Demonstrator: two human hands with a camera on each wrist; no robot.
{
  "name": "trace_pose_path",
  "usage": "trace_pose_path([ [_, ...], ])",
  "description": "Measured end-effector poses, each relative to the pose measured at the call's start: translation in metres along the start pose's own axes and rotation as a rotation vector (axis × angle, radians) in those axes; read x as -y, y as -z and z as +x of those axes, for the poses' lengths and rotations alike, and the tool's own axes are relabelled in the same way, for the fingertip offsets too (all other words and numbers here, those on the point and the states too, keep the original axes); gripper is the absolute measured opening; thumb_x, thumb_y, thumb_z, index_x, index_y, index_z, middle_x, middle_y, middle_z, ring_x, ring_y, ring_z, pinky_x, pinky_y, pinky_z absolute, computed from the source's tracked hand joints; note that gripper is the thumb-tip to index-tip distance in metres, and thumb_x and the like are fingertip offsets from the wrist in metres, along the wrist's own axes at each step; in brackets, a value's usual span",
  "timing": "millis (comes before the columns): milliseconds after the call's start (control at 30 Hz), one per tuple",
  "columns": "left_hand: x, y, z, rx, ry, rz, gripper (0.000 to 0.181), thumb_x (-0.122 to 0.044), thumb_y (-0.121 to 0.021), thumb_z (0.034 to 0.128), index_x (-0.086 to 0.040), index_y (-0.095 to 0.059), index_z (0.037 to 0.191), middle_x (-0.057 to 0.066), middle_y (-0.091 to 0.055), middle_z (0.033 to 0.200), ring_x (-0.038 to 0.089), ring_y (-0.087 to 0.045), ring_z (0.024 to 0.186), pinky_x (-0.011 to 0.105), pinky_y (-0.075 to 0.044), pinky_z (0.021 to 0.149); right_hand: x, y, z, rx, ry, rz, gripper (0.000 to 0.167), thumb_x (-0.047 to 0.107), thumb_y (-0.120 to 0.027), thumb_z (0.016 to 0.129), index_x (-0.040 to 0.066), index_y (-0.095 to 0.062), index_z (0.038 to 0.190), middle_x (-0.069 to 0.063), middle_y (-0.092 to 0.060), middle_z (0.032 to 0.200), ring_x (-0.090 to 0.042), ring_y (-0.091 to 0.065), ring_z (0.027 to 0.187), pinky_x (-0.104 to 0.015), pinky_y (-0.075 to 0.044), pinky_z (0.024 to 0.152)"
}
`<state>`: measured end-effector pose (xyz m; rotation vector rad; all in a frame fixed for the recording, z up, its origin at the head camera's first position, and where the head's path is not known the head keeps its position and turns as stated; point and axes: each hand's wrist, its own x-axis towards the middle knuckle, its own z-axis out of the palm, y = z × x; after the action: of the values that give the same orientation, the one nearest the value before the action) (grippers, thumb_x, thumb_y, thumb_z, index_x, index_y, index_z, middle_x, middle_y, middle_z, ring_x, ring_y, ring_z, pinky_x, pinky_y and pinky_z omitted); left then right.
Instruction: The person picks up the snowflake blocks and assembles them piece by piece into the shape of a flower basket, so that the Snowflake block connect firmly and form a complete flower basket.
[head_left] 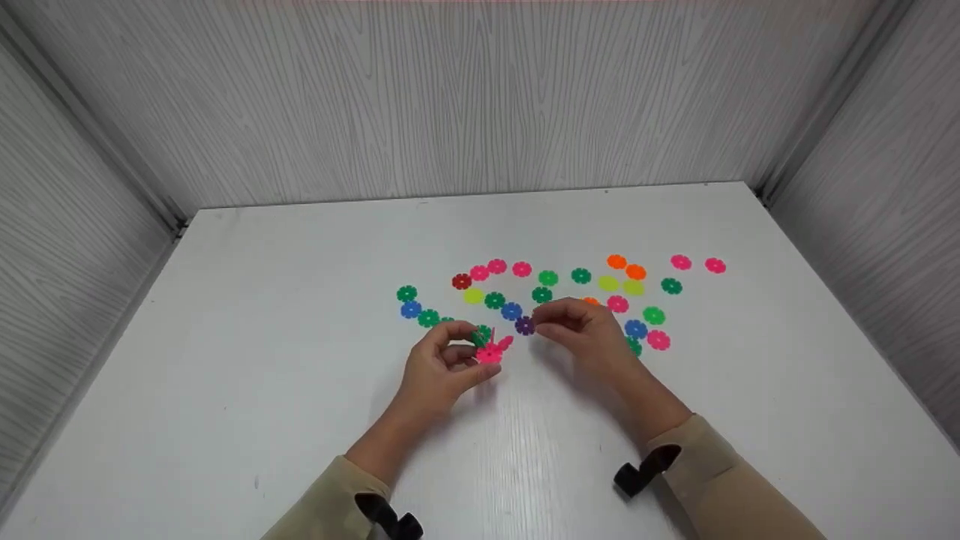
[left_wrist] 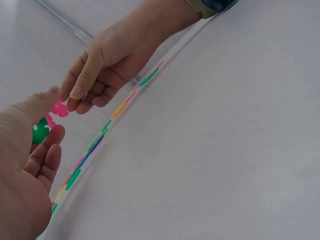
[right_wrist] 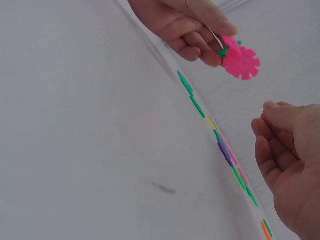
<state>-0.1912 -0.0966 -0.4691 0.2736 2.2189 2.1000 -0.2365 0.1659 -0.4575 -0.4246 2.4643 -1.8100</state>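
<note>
My left hand (head_left: 442,364) holds a small joined cluster of notched plastic discs between thumb and fingers, above the table. In the cluster, a pink disc (right_wrist: 243,64) faces the right wrist camera, and a green disc (left_wrist: 40,131) shows in the left wrist view. More pink pieces stand at angles to it. Just to the right, my right hand (head_left: 589,334) hovers with loosely bent fingers, thumb tip near the index fingertip. No piece shows in it. From the head view, its fingertips appear beside a purple disc (head_left: 525,325), but both wrist views show the hand raised.
Many loose discs lie beyond the hands on the white table (head_left: 262,337), among them a dark red disc (head_left: 461,281), a blue disc (head_left: 411,310) and an orange disc (head_left: 616,262). Grain-patterned panels (head_left: 450,97) stand at the back and both sides.
</note>
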Motion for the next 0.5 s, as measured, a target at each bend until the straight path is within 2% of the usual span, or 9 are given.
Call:
trace_pose_path([
  [100, 0.001, 0.001, 0.001, -0.027, 0.001, 0.009, 0.069, -0.022, -0.094, 0.0830, -0.007, -0.058, 0.140, 0.006, -0.067, 0.127, 0.023, -0.071, 0.113, 0.032, -0.060, 0.093, -0.004, 0.006, 0.004, -0.046, -0.079, -0.028, 0.026, 0.017, -0.078, 0.098, 0.015, -0.076, 0.124, -0.002, -0.073, 0.119, -0.022, -0.066, 0.112, -0.028, -0.059, 0.092],
  [200, 0.001, 0.002, 0.002, -0.049, 0.000, 0.016, 0.069, -0.022, -0.094, 0.0830, -0.008, -0.058, 0.140, 0.005, -0.068, 0.127, 0.023, -0.071, 0.112, 0.032, -0.061, 0.092, -0.007, 0.007, 0.008, -0.040, -0.127, -0.081, 0.027, 0.019, -0.078, 0.098, 0.020, -0.076, 0.126, 0.001, -0.071, 0.120, -0.021, -0.064, 0.114, -0.031, -0.059, 0.094],
  [500, -0.001, 0.001, 0.002, -0.077, 0.012, 0.011, 0.069, -0.022, -0.094, 0.0830, -0.008, -0.058, 0.140, 0.005, -0.068, 0.125, 0.023, -0.071, 0.112, 0.033, -0.061, 0.092, -0.009, -0.001, 0.022, 0.020, -0.164, -0.239, 0.033, 0.021, -0.083, 0.094, 0.028, -0.077, 0.125, 0.006, -0.072, 0.114, -0.021, -0.066, 0.108, -0.034, -0.060, 0.092],
])
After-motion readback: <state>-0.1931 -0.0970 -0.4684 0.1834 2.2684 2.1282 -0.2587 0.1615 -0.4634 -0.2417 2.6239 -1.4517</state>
